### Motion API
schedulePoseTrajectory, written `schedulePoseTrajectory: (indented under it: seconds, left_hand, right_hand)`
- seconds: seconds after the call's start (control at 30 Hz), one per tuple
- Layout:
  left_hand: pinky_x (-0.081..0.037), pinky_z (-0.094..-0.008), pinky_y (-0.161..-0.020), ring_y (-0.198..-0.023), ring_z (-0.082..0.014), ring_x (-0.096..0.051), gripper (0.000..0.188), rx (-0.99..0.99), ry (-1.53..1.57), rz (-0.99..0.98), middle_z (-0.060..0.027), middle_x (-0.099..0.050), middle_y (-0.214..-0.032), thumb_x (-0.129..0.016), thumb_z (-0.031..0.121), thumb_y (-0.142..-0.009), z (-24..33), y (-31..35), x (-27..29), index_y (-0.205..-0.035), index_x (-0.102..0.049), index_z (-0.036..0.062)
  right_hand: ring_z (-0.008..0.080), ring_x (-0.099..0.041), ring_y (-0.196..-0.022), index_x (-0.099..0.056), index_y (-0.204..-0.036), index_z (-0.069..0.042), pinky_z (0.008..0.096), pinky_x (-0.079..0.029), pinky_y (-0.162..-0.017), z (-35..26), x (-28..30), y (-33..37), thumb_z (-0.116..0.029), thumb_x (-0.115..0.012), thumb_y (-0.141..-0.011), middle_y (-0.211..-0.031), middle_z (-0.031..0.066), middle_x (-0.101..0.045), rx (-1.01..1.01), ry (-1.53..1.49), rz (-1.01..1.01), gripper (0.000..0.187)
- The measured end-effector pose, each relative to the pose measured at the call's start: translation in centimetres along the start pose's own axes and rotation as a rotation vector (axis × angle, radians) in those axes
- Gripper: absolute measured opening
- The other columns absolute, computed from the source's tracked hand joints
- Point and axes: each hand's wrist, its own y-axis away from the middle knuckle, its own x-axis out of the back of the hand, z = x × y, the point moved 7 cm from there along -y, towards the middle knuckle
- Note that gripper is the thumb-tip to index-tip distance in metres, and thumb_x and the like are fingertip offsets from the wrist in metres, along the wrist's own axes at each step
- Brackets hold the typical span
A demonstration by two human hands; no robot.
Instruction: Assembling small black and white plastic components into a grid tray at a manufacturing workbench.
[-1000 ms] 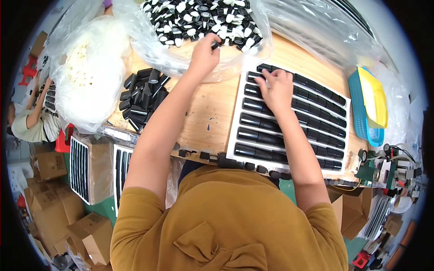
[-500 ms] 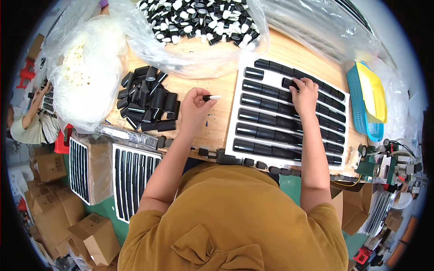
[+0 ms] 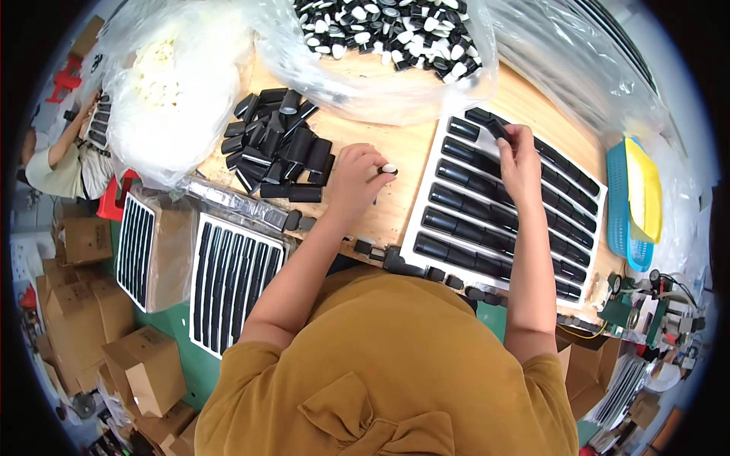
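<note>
My left hand is closed in a pinch on a small black piece with a white oval tip, held above the wooden table beside the tray. A black cylindrical tube is pinched between thumb and fingers of my right hand. That tube tilts over a gap in the second row of a white tray. Rows of black tubes lie in the tray. Left of my left hand is a loose pile of black tubes.
Many black-and-white pieces fill an open plastic bag at the back. A bag of pale pieces stands back left. On the right sits a blue basket with a yellow tray. Another person works at far left.
The view has shifted, moving the table scene rightward. The tube under my right hand now tilts up out of its row. My left hand has turned, and its piece now shows the white tip.
</note>
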Motion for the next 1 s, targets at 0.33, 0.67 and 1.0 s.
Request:
schedulePoseTrajectory:
  seconds: [0.33,0.67,1.0]
  left_hand:
    - [-0.044,-0.0369,-0.098,-0.114,-0.0283,-0.053,0.029,0.019,0.002,-0.022,-0.0078,-0.062,-0.109,-0.084,0.01,-0.072,-0.7,0.1,-0.4,-0.095,-0.068,0.0033]
    - [-0.043,-0.0406,-0.094,-0.11,-0.0314,-0.051,0.031,0.005,0.059,-0.013,-0.0088,-0.06,-0.105,-0.084,0.007,-0.066,-0.8,-0.1,-0.2,-0.09,-0.067,0.0028]
    - [-0.043,-0.0382,-0.101,-0.117,-0.0304,-0.052,0.031,0.033,-0.025,-0.099,-0.0098,-0.06,-0.114,-0.081,0.005,-0.071,-1.2,-0.2,-0.5,-0.099,-0.068,0.0025]
  right_hand:
    - [0.0254,-0.06,-0.08,-0.063,-0.11,-0.002,0.0355,-0.05,-0.07,-11.6,-9.8,4.0,0.0,-0.071,-0.083,-0.097,0.0129,-0.059,0.367,-0.135,-0.446,0.029]
    - [0.0351,-0.061,-0.097,-0.062,-0.108,-0.003,0.0426,-0.053,-0.083,-12.4,-12.5,4.8,-0.002,-0.068,-0.081,-0.096,0.0149,-0.063,0.571,0.137,-0.533,0.028]
    - [0.0315,-0.063,-0.092,-0.06,-0.095,-0.004,0.0414,-0.054,-0.079,-13.4,-13.2,6.0,-0.006,-0.065,-0.078,-0.091,0.0117,-0.063,0.615,0.269,-0.522,0.018]
